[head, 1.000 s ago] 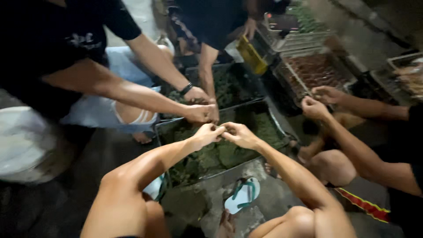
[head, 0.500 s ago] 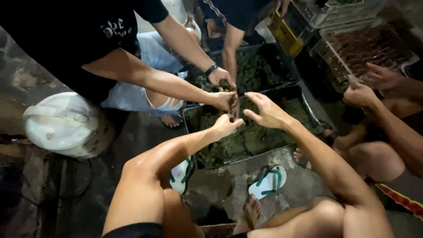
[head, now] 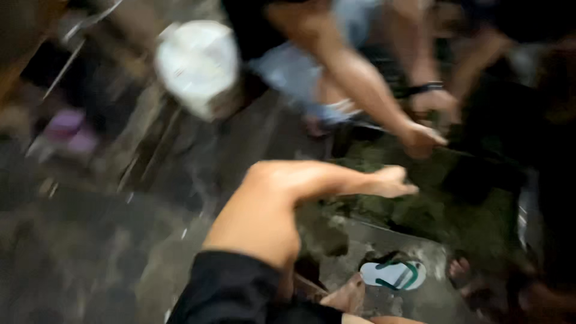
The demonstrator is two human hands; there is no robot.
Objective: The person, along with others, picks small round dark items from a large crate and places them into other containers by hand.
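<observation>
The picture is blurred by motion. My left hand (head: pixel 393 181) reaches to the right over the near edge of a dark tray (head: pixel 462 153) of green leafy material (head: pixel 456 210). Its fingers are bunched together, and the blur hides whether it holds anything. My right hand is out of the picture. Just beyond my left hand, another person's hand (head: pixel 421 139) is closed over the same tray, and that person's second hand (head: pixel 435 102), with a dark wristband, is behind it.
A white sack (head: pixel 198 63) lies on the wet concrete floor at upper left. A white and green flip-flop (head: pixel 393 274) sits below the tray beside my bare foot (head: pixel 345 297). The other person crouches across the tray.
The view has swung left and blurred. My right hand, which met my left over the tray, has left the picture. The crates and the people on the right are gone from view.
</observation>
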